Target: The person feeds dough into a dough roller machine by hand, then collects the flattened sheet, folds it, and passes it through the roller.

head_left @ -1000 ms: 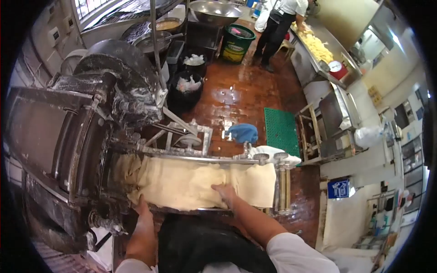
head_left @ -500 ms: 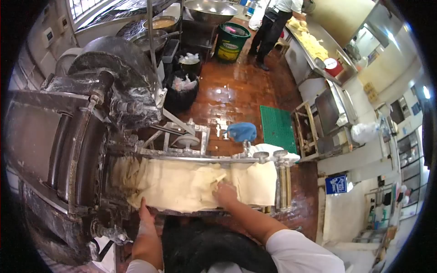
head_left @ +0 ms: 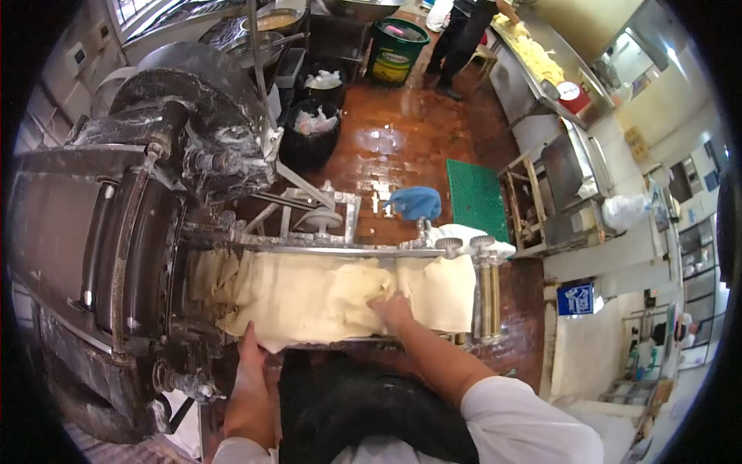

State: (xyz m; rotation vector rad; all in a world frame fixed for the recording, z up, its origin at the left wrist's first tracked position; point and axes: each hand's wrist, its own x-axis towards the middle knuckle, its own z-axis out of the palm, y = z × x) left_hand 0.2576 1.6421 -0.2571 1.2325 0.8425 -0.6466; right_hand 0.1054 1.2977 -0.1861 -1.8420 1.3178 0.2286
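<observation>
A long pale dough sheet lies along the machine's narrow bed, bunched into folds at its left end near the dark rollers. My left hand is at the sheet's near edge, with the dough's drooping edge between its fingers; part of the hand is hidden. Over the middle right of the sheet, my right hand has its fingers closed on a raised fold of dough. The right stretch of the sheet lies flatter, reaching toward the brass-coloured rollers.
A blue cloth hangs beyond the bed, near a green mat on the wet tiled floor. Black bins and a green bucket stand farther back. Another person is beside a counter with yellow dough.
The view has tilted slightly downward. Near my left hand, the dough's near edge now droops lower. My right hand stays at the fold, shifted slightly right in view.
</observation>
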